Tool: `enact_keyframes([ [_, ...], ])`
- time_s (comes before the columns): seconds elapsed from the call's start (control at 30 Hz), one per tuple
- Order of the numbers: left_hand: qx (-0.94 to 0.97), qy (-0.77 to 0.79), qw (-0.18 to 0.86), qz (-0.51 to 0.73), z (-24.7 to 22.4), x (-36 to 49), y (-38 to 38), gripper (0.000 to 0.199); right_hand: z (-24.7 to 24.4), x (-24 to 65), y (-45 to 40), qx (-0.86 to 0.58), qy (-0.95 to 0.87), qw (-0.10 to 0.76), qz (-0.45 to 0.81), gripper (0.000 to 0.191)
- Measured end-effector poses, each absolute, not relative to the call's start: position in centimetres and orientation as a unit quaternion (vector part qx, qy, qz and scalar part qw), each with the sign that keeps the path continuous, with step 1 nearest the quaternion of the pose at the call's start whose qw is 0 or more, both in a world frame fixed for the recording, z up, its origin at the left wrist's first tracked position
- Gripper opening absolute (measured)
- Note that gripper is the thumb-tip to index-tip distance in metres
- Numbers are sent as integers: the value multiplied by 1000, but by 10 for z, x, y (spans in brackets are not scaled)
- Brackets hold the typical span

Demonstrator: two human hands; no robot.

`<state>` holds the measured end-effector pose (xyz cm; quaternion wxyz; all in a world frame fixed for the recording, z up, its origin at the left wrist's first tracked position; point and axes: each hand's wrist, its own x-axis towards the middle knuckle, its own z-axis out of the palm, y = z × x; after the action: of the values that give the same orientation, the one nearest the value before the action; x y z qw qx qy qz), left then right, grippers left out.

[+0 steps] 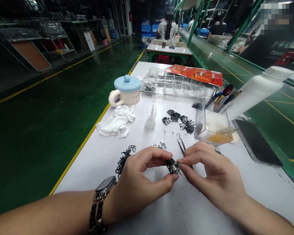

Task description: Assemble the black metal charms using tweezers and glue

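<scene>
A small black part with shiny metal pieces (pixel 172 166) is pinched between the thumb and fingers of my left hand (pixel 147 176). At its right edge, my right hand (pixel 210 173) has thumb and index finger pressed together on it; any tiny piece between those fingertips is hidden. Tweezers (pixel 181 144) point away from me beside my right hand, partly behind its fingers; I cannot tell if they are held or lying. Just beyond my left hand are a pile of small black pieces (pixel 123 161) and a scatter of small silver pieces (pixel 161 145).
Farther back, black parts (pixel 183 122) lie near a white squeeze bottle (pixel 151 120). A white cloth (pixel 116 122) and lidded mug (pixel 127 93) line the left edge. Right are a clear tool box (pixel 205 130) and phone (pixel 258 142). A divided tray (pixel 173 85) stands behind.
</scene>
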<state>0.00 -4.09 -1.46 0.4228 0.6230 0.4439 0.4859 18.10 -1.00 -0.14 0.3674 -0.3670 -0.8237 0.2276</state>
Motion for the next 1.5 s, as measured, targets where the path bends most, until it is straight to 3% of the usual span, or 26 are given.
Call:
enact_keyframes([
  [0.47,618,443,426,490,-15,1,-42,30,5,184,-13,-302,-869,371,127,16],
  [1.5,647,428,416,475,-21,1,-43,33,6,186,-17,-319,-882,320,129,10],
])
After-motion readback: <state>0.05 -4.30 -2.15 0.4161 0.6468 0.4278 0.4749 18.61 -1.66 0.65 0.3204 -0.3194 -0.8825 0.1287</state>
